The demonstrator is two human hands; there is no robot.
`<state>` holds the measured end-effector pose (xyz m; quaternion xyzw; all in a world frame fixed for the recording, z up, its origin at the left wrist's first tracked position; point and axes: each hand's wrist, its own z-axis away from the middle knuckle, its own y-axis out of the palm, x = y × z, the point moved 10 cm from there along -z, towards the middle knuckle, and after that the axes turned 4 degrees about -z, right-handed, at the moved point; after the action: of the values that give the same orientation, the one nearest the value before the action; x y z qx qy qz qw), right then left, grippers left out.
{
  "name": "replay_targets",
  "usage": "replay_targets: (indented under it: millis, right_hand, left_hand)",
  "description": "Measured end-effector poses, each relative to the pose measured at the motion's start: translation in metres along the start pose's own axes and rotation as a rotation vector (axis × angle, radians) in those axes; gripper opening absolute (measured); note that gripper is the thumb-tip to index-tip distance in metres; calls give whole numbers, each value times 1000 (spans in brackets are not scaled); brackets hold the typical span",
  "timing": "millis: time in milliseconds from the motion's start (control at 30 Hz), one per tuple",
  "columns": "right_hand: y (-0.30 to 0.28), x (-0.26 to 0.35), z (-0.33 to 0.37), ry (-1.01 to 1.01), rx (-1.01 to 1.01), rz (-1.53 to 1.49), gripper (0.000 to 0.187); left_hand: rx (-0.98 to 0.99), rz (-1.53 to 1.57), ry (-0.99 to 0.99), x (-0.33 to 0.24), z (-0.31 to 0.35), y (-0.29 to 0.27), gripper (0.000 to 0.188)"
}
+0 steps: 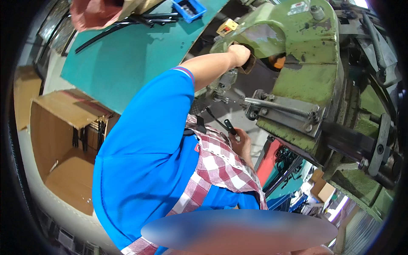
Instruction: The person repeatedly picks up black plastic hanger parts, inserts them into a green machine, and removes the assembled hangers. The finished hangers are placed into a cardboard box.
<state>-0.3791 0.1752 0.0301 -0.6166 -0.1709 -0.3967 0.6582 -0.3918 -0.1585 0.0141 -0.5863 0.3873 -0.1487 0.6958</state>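
My left hand reaches up under the head of a green press machine, knuckles toward me, against a dark brown piece; its fingers are hidden. Lower down, next to my checked apron, my right hand is closed on a thin black strip that has a small black block at the end and points up to the left. A metal fixture on the machine lies between the two hands.
A teal table holds long black blades and a blue bin of small parts. An open cardboard box stands at the left. A spring and bracket jut from the press. More bins lie lower right.
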Motion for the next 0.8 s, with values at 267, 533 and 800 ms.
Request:
replay_targets:
  millis: [267, 533, 800]
  right_hand:
    - [-6, -2, 26, -40, -160, 82, 26]
    - [-15, 12, 4, -132, -154, 136, 25]
    - [-16, 29, -21, -188, -77, 89, 23]
  left_hand:
    - [177, -214, -57, 10, -19, 30, 28]
    - [44, 17, -44, 22, -9, 18, 23]
    - [-16, 821, -203, 39, 5, 27, 15]
